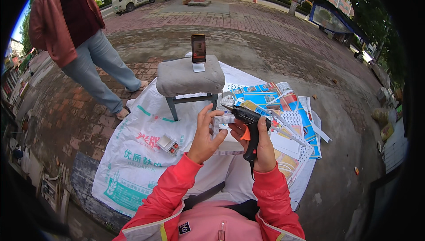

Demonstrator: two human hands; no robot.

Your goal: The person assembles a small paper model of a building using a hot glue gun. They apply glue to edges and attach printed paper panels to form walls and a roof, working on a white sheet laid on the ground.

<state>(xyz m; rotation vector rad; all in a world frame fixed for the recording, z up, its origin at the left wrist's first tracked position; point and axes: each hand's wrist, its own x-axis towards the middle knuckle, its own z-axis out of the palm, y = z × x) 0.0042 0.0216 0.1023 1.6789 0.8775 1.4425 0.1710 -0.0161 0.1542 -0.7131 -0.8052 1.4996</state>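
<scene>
There is one black glue gun (249,123), one small clear box (223,126), one grey padded stool (189,78) and one phone (198,48) standing on it. One white printed sack (133,161) lies on the ground, with one small case (168,144) on it. Two hands are working: one left hand (204,137), one right hand (261,146). One other person (75,28) stands near.

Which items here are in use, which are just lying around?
In use:
- glue gun, in right hand
- small clear box, in left hand

Lying about:
- stool with phone
- printed sheets
- small case on sack
</scene>
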